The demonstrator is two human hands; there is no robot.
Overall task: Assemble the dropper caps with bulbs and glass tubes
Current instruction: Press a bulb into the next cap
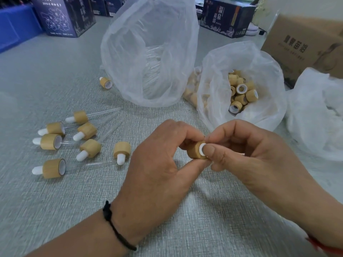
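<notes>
**Cap held between both hands, bulb seated in it**

Grey textured table (55, 191), dark printed boxes (65, 17) along the far edge, a brown carton (304, 43) at far right.

Left hand (157, 164): fingers and thumb curled round a wooden cap (194, 151), gripping it by its side wall, above the near-centre of the table. A black cord (115, 227) circles the left wrist.

Right hand (246, 154): thumb pressed flat on the white bulb (201, 148) at the cap's open end, other fingers curled and touching the cap from the far side, so this hand also pinches the piece.

Left of the hands: a loose group of finished droppers (74, 138), each a wooden cap with a white bulb at one end and a clear glass tube at the other, lying on their sides. One more cap with bulb (105, 82) lies farther back, just beside the tall plastic bag (148, 52); thin glass tubes (154, 60) show faintly through it.

Right of centre, far from the hands: a low open plastic bag (241, 71) holding many loose caps (241, 93). Crumpled white plastic (315, 112) lies at the right edge.
</notes>
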